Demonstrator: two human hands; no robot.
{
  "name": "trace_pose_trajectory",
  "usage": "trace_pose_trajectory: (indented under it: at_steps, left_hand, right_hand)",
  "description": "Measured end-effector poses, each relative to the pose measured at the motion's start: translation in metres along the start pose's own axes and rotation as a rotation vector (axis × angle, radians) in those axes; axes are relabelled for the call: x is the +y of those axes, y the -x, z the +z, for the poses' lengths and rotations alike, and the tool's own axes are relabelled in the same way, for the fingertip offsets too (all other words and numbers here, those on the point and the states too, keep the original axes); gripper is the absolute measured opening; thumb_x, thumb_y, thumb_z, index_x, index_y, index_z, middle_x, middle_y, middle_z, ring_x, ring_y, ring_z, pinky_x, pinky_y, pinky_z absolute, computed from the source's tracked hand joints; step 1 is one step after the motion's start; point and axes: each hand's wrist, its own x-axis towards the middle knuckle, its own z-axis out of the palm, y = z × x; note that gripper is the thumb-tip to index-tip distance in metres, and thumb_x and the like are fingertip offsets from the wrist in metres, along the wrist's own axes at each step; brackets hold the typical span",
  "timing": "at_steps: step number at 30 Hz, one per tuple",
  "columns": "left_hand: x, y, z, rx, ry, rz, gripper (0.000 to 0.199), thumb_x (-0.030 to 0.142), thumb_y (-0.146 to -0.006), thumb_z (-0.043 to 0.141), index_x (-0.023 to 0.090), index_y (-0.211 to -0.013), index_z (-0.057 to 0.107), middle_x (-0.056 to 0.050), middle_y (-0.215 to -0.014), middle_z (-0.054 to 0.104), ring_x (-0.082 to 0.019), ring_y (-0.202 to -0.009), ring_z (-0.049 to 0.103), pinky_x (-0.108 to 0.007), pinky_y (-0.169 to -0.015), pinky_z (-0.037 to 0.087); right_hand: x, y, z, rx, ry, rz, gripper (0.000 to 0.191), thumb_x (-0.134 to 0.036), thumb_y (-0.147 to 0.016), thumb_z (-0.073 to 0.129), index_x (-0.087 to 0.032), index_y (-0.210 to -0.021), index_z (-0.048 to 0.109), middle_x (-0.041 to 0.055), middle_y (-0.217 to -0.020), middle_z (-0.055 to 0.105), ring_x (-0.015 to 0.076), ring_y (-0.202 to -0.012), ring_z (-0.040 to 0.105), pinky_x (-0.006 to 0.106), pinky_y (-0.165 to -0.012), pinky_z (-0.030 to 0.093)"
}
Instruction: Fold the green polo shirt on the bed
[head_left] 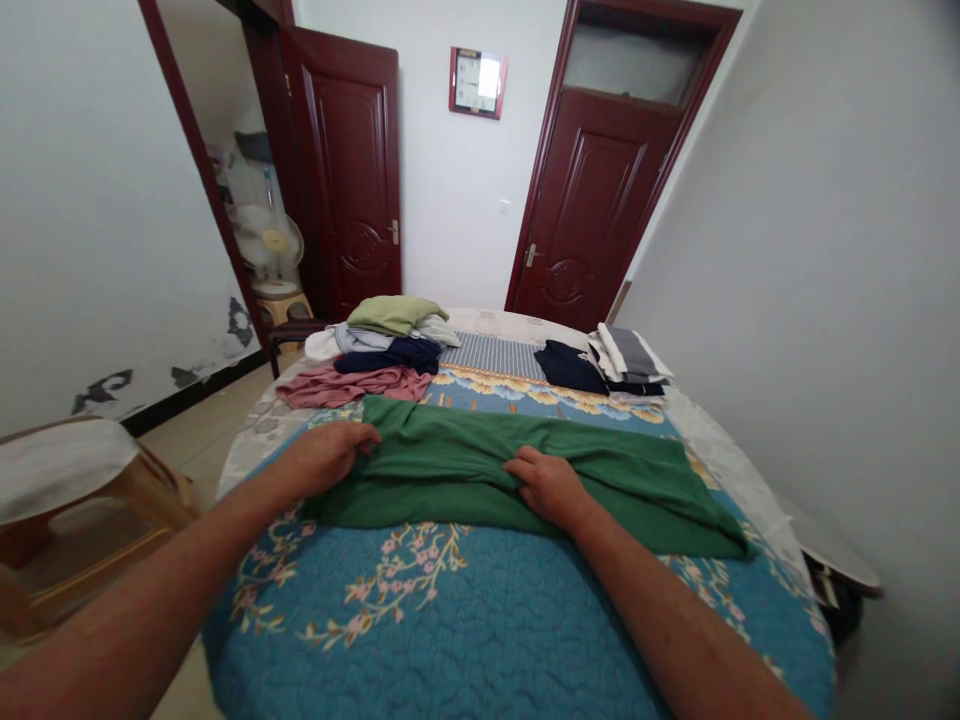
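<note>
A green garment [450, 505] lies across the blue flowered quilt, gathered into a long wide strip with creases along its middle; its exact kind cannot be made out. At its left end, my left hand [341, 455] pinches the edge of the fabric between thumb and fingers. My right hand [551, 485] is closed on a fold near the middle of the strip, with fingertips pressed into the cloth. Both forearms reach in from the bottom of the view.
A heap of clothes [390, 352] lies at the back left, a light green piece on top. Folded clothes [634, 358] are stacked at the back right beside a dark navy garment [570, 366]. The round table is covered by the quilt [480, 620]. A stool [97, 480] stands left.
</note>
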Motion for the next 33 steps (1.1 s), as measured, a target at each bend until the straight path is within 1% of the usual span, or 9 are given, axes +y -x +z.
trace_pose_trajectory:
  at_steps: [4,7,10,13,15,18,21,28,33]
  left_hand:
    - [-0.017,-0.032,-0.004,0.174,0.05,-0.24,0.044,0.032,-0.092,0.049,0.02,-0.127,0.072,-0.013,-0.126,0.077,-0.03,-0.115,0.071,-0.039,-0.098,0.053]
    - [-0.026,-0.061,0.001,0.159,0.101,-0.365,0.051,0.045,-0.092,0.053,0.016,-0.13,0.071,-0.016,-0.129,0.076,-0.031,-0.116,0.072,-0.038,-0.098,0.054]
    - [-0.033,-0.08,0.011,0.123,0.145,-0.357,0.045,0.049,-0.091,0.055,0.017,-0.114,0.076,-0.014,-0.122,0.079,-0.029,-0.111,0.073,-0.035,-0.097,0.054]
    - [-0.043,-0.088,0.019,0.115,0.163,-0.375,0.038,0.047,-0.092,0.051,0.018,-0.092,0.076,-0.013,-0.104,0.081,-0.028,-0.097,0.075,-0.035,-0.089,0.056]
    - [-0.05,-0.089,0.023,0.122,0.172,-0.406,0.037,0.044,-0.093,0.048,0.019,-0.085,0.074,-0.013,-0.097,0.081,-0.028,-0.094,0.075,-0.035,-0.087,0.056]
    - [-0.06,-0.089,0.029,0.152,0.172,-0.463,0.031,0.038,-0.089,0.052,0.019,-0.088,0.075,-0.016,-0.1,0.082,-0.03,-0.1,0.075,-0.037,-0.091,0.055]
    - [-0.068,-0.088,0.033,0.184,0.157,-0.523,0.028,0.037,-0.084,0.056,0.018,-0.09,0.076,-0.02,-0.103,0.081,-0.035,-0.106,0.074,-0.04,-0.092,0.055]
    - [-0.076,-0.079,0.028,0.151,0.178,-0.566,0.017,0.029,-0.08,0.054,0.02,-0.074,0.068,-0.014,-0.089,0.081,-0.029,-0.089,0.075,-0.034,-0.075,0.054]
    - [-0.07,-0.073,0.021,0.149,0.198,-0.615,0.016,0.028,-0.076,0.056,0.02,-0.068,0.067,-0.014,-0.069,0.074,-0.032,-0.081,0.074,-0.035,-0.07,0.053]
  right_hand:
    - [0.001,0.008,-0.004,0.061,-0.152,-0.087,0.032,-0.021,-0.091,0.06,-0.022,-0.119,0.075,0.0073,-0.111,0.073,0.0214,-0.098,0.069,0.03,-0.087,0.05]
    - [0.003,0.012,-0.003,0.162,-0.31,-0.107,0.022,-0.028,-0.097,0.059,-0.021,-0.108,0.075,0.0055,-0.096,0.074,0.0201,-0.089,0.069,0.03,-0.084,0.05]
    - [0.009,0.011,0.002,0.292,-0.363,-0.025,0.027,-0.032,-0.104,0.05,-0.022,-0.1,0.075,0.0057,-0.089,0.073,0.0198,-0.084,0.068,0.03,-0.083,0.051]
    - [0.014,0.006,0.011,0.374,-0.286,0.11,0.03,-0.032,-0.106,0.046,-0.023,-0.105,0.075,0.0086,-0.099,0.075,0.0222,-0.094,0.07,0.032,-0.09,0.052]
    - [0.016,0.002,0.016,0.321,-0.221,0.178,0.028,-0.031,-0.105,0.049,-0.023,-0.113,0.074,0.0095,-0.108,0.075,0.0232,-0.101,0.071,0.033,-0.092,0.052]
    - [0.014,-0.003,0.021,0.181,-0.127,0.284,0.029,-0.031,-0.103,0.052,-0.023,-0.12,0.074,0.0091,-0.113,0.074,0.0233,-0.101,0.072,0.032,-0.09,0.052]
    - [0.01,-0.007,0.02,0.104,-0.064,0.36,0.031,-0.033,-0.105,0.051,-0.023,-0.124,0.074,0.0101,-0.115,0.074,0.0241,-0.104,0.072,0.033,-0.088,0.052]
    - [0.007,-0.008,0.014,0.025,0.018,0.435,0.039,-0.04,-0.105,0.05,-0.02,-0.129,0.073,0.0151,-0.121,0.075,0.029,-0.107,0.074,0.037,-0.087,0.053]
    - [0.01,-0.007,0.012,0.006,0.061,0.501,0.041,-0.043,-0.106,0.047,-0.017,-0.123,0.075,0.0186,-0.114,0.077,0.0327,-0.104,0.075,0.041,-0.084,0.054]
